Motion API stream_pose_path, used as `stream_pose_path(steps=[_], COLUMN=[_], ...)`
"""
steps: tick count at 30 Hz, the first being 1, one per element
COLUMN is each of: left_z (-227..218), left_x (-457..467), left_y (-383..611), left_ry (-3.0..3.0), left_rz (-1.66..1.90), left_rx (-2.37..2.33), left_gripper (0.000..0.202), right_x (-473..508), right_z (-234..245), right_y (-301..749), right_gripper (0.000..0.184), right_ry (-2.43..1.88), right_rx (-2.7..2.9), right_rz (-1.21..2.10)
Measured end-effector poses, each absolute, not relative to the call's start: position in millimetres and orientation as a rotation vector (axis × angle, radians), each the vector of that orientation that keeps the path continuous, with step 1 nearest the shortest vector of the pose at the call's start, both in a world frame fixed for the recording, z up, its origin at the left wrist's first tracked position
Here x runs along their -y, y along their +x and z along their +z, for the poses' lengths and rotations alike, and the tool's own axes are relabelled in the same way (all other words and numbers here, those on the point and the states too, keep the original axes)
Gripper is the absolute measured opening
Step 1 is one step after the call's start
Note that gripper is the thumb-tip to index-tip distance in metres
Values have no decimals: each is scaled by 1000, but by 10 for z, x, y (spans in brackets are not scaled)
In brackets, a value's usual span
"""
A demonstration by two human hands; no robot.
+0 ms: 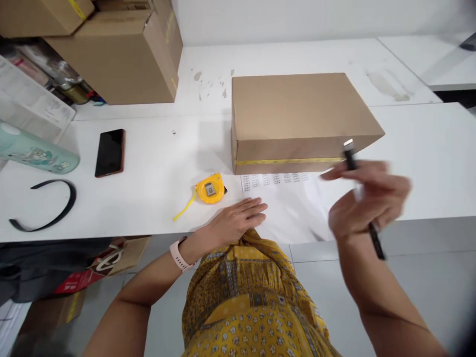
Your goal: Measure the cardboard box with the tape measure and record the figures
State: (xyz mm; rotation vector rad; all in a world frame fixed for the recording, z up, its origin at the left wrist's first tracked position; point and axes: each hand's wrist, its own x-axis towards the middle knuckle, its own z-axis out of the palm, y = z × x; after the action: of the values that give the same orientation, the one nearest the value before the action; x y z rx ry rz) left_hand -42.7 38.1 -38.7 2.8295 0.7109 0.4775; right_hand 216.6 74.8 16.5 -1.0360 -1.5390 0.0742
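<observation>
My right hand (375, 196) is raised above the sheet's right side, blurred by motion, fingers closed round a pen (377, 240). The pen's dark ends stick out past the fingers, and its upper tip looks silvery. Flat at the table's front edge lies my left hand (238, 218), fingers stretched over the left edge of a white paper sheet (286, 208). Rows of small writing show on the sheet, whose far part runs under a closed cardboard box (297, 109). Just left of that hand rests a yellow tape measure (210, 189) with a short length of tape out.
A phone (110, 152), a curved black band (70, 198) and a pale green bottle (37, 148) lie on the left of the white table (159, 173). Larger cardboard boxes (111, 59) stand at the back left. Bags (107, 258) are below the table's left edge.
</observation>
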Motion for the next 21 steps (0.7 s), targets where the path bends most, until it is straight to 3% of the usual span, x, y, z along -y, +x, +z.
stream_pose_path(steps=[4, 6, 8, 12, 17, 21], left_z=[-396, -419, -446, -459, -395, -382], left_x=[-320, -280, -244, -210, -204, -185], left_y=[-343, -267, -186, -77, -43, -27], left_ry=[2874, 2903, 2923, 2949, 3034, 3086], left_rz=[425, 437, 453, 427, 311, 268], left_rx=[-739, -768, -806, -881, -1068, -1164], left_gripper=[38, 35, 34, 38, 44, 43], right_x=[-389, -428, -538, -701, -714, -751], right_z=[-43, -125, -185, -251, -312, -361], right_y=[1759, 1677, 1673, 1744, 1788, 1780], right_gripper=[43, 39, 34, 46, 34, 24], right_ry=[-1137, -1224, -1303, -1349, -1296, -1349], right_rx=[1483, 1390, 1319, 1362, 1383, 1415], right_rz=[981, 1226, 1224, 1074, 1190, 1099])
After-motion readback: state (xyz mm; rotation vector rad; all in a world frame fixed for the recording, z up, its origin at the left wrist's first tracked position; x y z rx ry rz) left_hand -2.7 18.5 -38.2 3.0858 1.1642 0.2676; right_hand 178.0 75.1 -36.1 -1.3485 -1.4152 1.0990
